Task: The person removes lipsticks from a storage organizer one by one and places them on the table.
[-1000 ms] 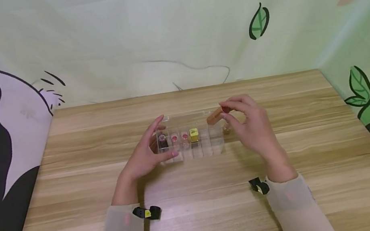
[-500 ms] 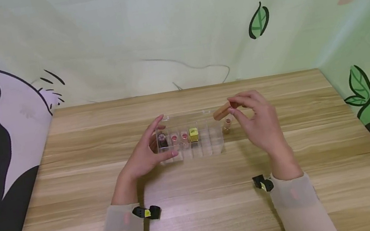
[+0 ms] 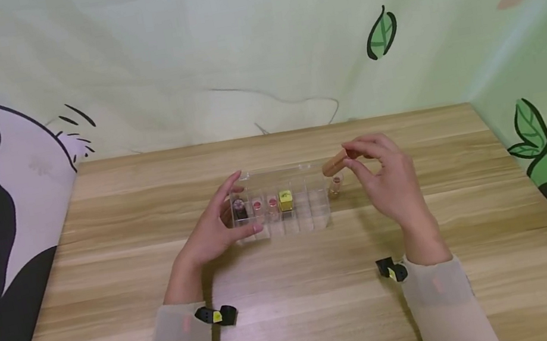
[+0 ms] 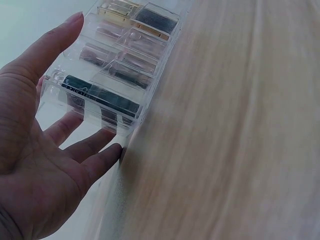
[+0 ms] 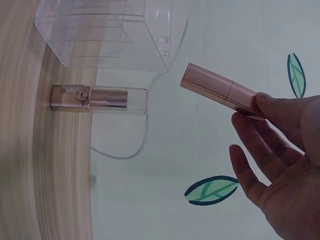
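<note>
Between thumb and fingertips, my right hand (image 3: 389, 181) pinches a rose-gold lipstick tube (image 5: 215, 85), held tilted in the air near the organizer's right end. My left hand (image 3: 210, 229) grips the left end of a clear divided lipstick organizer (image 3: 320, 217), thumb along the front and fingers at the side and back. Inside it stand a black tube (image 4: 100, 95) at the left, two clear-ended tubes with red tops (image 3: 265, 204), and a yellow-topped lipstick (image 3: 286, 199). The right compartments hold nothing. Another lipstick with a transparent cap (image 5: 100, 98) stands upright just right of the organizer.
Everything sits on a wood-grain table (image 3: 299, 323). Behind its far edge hangs a pale green backdrop (image 3: 251, 35) with painted leaves and black-and-white shapes. Black wrist devices (image 3: 216, 315) are strapped at both sleeves.
My right hand has moved right with the rose-gold lipstick, from above the organizer's right end to just beyond it. The standing lipstick shows more fully. My left hand and the organizer stay put.
</note>
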Available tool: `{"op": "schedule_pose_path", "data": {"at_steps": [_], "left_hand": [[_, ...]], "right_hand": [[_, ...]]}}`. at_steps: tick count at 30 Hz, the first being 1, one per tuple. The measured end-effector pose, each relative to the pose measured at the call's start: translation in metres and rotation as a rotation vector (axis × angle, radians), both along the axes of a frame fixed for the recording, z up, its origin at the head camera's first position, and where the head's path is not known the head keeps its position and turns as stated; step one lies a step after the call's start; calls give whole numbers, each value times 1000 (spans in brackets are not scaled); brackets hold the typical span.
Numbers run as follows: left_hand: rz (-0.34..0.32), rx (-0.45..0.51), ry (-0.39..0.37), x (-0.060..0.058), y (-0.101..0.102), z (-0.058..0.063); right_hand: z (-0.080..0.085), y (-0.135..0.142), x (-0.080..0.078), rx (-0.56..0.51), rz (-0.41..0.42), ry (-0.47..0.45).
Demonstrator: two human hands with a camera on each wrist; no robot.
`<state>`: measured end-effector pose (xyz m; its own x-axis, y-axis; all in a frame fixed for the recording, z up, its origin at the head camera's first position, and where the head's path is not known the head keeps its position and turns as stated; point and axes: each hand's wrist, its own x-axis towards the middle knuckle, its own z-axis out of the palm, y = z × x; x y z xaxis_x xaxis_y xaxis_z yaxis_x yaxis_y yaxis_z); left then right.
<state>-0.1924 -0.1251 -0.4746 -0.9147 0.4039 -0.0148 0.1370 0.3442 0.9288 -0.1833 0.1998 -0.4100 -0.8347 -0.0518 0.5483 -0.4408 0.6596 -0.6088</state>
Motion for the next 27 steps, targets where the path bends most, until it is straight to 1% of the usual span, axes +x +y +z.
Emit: {"op": "schedule_pose_path", "data": {"at_steps": [14,18,27], "left_hand": [[-6,19,4,-1,0,-4],[-6,17,8,0,-1,-3],[-3,12,1,0,0,0]], "right_hand": [[0,12,0,6,-41,-12],[-1,16,-1,9,-50,-1],[-2,19,-2,-3,-55,-25]]}}
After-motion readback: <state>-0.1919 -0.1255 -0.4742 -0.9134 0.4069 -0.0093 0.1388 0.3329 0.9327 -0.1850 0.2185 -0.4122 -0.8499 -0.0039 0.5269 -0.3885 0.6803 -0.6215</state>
